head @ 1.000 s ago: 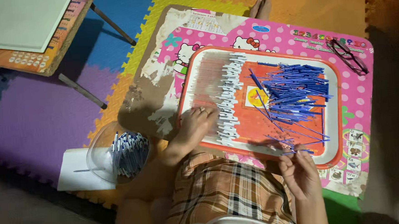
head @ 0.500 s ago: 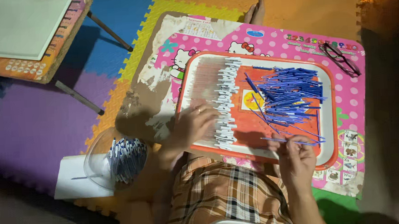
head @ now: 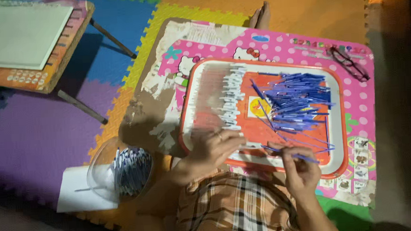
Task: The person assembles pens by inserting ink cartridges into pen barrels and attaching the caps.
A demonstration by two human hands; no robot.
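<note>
An orange tray (head: 337, 83) with a white rim lies on a pink dotted low table (head: 277, 46). A heap of thin blue sticks (head: 298, 96) covers the tray's right half, and a column of white pieces (head: 230, 98) runs down its left half. My right hand (head: 299, 169) is at the tray's near edge, pinching one blue stick (head: 292, 154) that points to the right. My left hand (head: 214, 148) lies on the tray's near left corner, fingers reaching toward that stick; whether it grips anything is hidden.
A clear bowl (head: 119, 171) of blue and white pieces sits on white paper (head: 76, 195) to the left. Glasses (head: 348, 63) lie at the table's far right. A second low table (head: 23, 40) stands far left on coloured foam mats (head: 38, 138).
My left hand has slid right along the tray's near edge toward my right hand. My right hand has come up off the heap with one blue stick.
</note>
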